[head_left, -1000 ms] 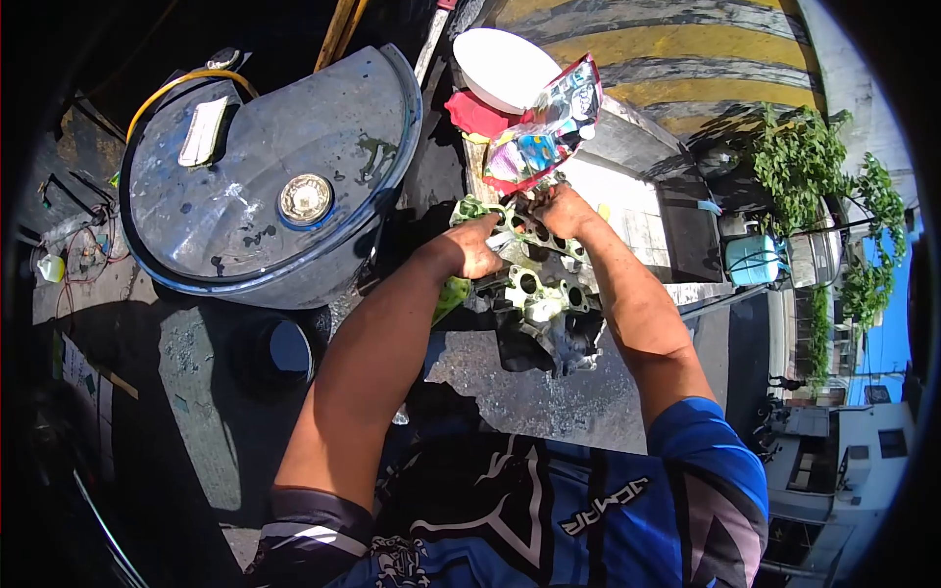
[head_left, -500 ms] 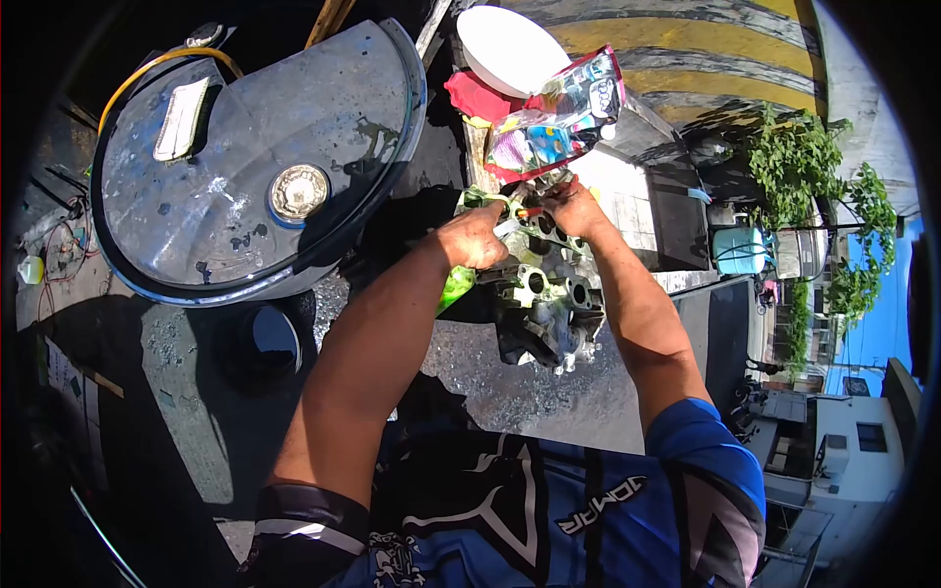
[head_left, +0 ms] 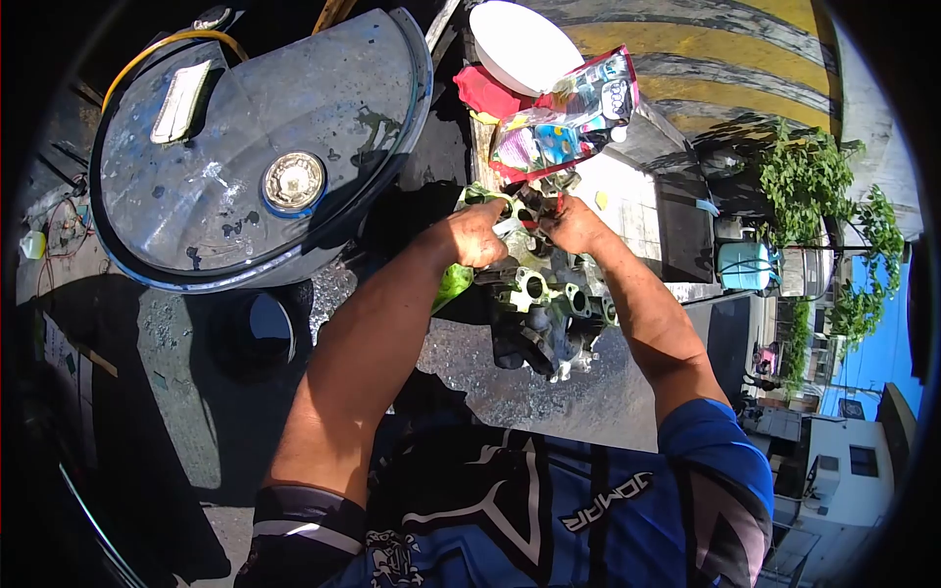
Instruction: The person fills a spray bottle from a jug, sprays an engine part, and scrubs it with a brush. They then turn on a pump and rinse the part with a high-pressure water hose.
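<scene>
A greasy metal engine part with several round ports, seemingly an intake manifold (head_left: 534,289), stands in front of me. My left hand (head_left: 472,235) is closed at its left side around a spray bottle (head_left: 454,282) with bright green contents. A whitish piece, perhaps its nozzle, shows beyond the fingers. At the upper right of the metal part, my right hand (head_left: 576,225) is closed on a thin red tool (head_left: 561,204). Its kind is hard to make out, since fingers cover most of it.
A large dark drum (head_left: 343,108) lies to the left, with a white-bristled brush (head_left: 181,101) and a round metal lid (head_left: 294,183) on top. Beyond the metal part are a white basin (head_left: 524,44), a red cloth (head_left: 485,91) and a printed plastic pouch (head_left: 559,122).
My right hand has shifted slightly down along the metal part, and the red tool's angle looks different. My left hand stays nearly in place. The whole view has tilted a little.
</scene>
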Demonstrator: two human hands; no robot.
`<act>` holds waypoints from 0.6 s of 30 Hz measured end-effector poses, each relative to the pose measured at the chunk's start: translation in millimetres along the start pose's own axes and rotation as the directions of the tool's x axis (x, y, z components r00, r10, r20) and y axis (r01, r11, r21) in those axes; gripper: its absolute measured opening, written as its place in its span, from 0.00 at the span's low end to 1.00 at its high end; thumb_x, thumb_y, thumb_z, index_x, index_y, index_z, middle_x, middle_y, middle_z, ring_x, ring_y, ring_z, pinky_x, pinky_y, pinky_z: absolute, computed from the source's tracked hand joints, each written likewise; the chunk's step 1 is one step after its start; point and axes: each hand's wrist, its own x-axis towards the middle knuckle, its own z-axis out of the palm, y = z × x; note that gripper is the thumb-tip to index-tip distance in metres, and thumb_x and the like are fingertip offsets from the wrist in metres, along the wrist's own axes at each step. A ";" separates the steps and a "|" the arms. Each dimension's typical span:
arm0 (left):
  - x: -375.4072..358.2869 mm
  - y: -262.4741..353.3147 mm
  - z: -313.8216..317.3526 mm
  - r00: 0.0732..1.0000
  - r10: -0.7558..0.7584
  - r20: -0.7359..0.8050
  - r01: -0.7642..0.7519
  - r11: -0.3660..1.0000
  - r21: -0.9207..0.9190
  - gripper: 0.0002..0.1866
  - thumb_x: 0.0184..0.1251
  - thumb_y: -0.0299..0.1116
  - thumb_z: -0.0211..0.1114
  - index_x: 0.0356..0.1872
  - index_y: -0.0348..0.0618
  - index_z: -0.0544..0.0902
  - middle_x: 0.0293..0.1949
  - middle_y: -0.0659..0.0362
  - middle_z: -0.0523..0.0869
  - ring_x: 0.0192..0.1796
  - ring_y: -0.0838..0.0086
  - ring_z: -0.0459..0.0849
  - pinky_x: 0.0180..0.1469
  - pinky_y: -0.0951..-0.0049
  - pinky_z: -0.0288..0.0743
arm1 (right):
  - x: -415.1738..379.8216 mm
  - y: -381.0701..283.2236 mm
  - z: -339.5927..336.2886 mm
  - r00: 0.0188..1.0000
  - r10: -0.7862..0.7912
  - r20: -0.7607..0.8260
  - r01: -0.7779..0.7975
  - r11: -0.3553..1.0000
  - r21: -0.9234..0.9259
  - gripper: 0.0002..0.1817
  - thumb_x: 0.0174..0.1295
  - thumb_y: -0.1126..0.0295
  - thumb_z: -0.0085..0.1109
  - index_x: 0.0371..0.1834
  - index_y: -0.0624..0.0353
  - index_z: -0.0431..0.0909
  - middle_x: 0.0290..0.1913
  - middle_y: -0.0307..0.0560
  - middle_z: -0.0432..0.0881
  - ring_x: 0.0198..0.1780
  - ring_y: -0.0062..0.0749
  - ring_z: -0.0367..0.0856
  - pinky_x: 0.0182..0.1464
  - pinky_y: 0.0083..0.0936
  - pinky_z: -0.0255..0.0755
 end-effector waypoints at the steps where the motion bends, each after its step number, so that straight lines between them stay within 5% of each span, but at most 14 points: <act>1: 1.0 -0.3 -0.3 1.000 0.008 0.008 -0.008 1.000 -0.003 0.44 0.47 0.34 0.66 0.68 0.28 0.60 0.57 0.38 0.78 0.61 0.55 0.78 0.62 0.67 0.71 | -3.6 -2.1 -5.6 1.000 0.013 -0.011 -0.011 0.994 0.107 0.10 0.57 0.71 0.56 0.41 0.58 0.82 0.37 0.55 0.84 0.42 0.47 0.83 0.47 0.36 0.75; 4: 1.7 7.3 0.5 0.998 -0.032 -0.053 0.034 0.998 0.051 0.43 0.47 0.33 0.65 0.67 0.27 0.62 0.54 0.39 0.80 0.58 0.56 0.80 0.59 0.66 0.72 | 8.2 9.2 1.1 0.991 0.097 -0.089 -0.092 0.994 0.061 0.10 0.57 0.71 0.55 0.41 0.57 0.82 0.36 0.55 0.84 0.41 0.46 0.83 0.47 0.35 0.75; 7: -0.7 20.9 -5.4 0.999 0.033 -0.003 -0.033 0.995 -0.092 0.42 0.46 0.33 0.65 0.65 0.24 0.63 0.53 0.37 0.80 0.56 0.57 0.81 0.56 0.66 0.74 | -0.1 16.8 11.1 0.999 -0.002 -0.041 0.006 0.996 0.090 0.10 0.58 0.69 0.55 0.38 0.60 0.81 0.35 0.57 0.84 0.40 0.49 0.83 0.45 0.38 0.75; 9: 13.0 11.4 6.3 0.999 0.028 -0.027 -0.027 0.999 0.023 0.40 0.46 0.32 0.65 0.63 0.22 0.64 0.50 0.37 0.81 0.53 0.57 0.82 0.53 0.66 0.75 | 6.0 25.9 4.1 0.994 0.047 -0.097 -0.024 0.974 0.224 0.11 0.58 0.67 0.55 0.37 0.60 0.81 0.35 0.60 0.84 0.40 0.54 0.83 0.44 0.41 0.75; 10: 21.4 5.1 10.7 0.999 0.029 -0.040 -0.025 0.996 0.082 0.40 0.46 0.32 0.65 0.63 0.21 0.64 0.49 0.37 0.81 0.52 0.57 0.83 0.51 0.65 0.76 | 13.8 30.8 8.5 0.989 0.079 -0.123 -0.063 0.990 0.129 0.11 0.58 0.66 0.55 0.39 0.59 0.82 0.35 0.58 0.84 0.40 0.51 0.83 0.44 0.39 0.76; 13: 23.6 3.3 10.1 1.000 0.002 -0.017 -0.001 0.999 0.046 0.42 0.46 0.30 0.64 0.64 0.20 0.60 0.42 0.39 0.82 0.45 0.57 0.84 0.45 0.65 0.76 | -12.1 8.7 7.6 0.993 -0.056 -0.101 0.068 0.990 0.120 0.12 0.58 0.66 0.54 0.40 0.57 0.82 0.35 0.59 0.84 0.40 0.53 0.83 0.43 0.39 0.76; 15: 24.4 11.9 13.8 0.995 -0.026 -0.100 0.037 0.993 0.108 0.44 0.47 0.31 0.65 0.67 0.21 0.57 0.35 0.41 0.82 0.39 0.60 0.83 0.40 0.66 0.76 | -0.6 21.6 6.9 0.992 0.042 -0.118 -0.011 0.967 0.256 0.10 0.57 0.71 0.55 0.39 0.59 0.82 0.34 0.55 0.84 0.38 0.45 0.83 0.44 0.34 0.76; 16: 25.1 19.6 8.9 0.990 -0.141 0.017 0.139 0.985 0.098 0.28 0.47 0.33 0.62 0.48 0.24 0.69 0.39 0.37 0.83 0.45 0.51 0.84 0.46 0.62 0.77 | 3.3 29.4 7.1 0.988 0.092 -0.124 -0.048 0.947 0.319 0.09 0.56 0.74 0.55 0.39 0.60 0.82 0.34 0.53 0.84 0.37 0.42 0.83 0.44 0.32 0.75; 18: 36.0 8.3 17.0 0.994 -0.101 -0.030 0.104 0.987 0.119 0.31 0.47 0.33 0.63 0.54 0.26 0.68 0.41 0.38 0.83 0.46 0.54 0.84 0.46 0.63 0.77 | 3.0 21.6 15.0 0.988 0.017 -0.150 0.006 0.988 0.152 0.09 0.57 0.76 0.53 0.38 0.60 0.82 0.33 0.51 0.85 0.37 0.40 0.83 0.43 0.33 0.75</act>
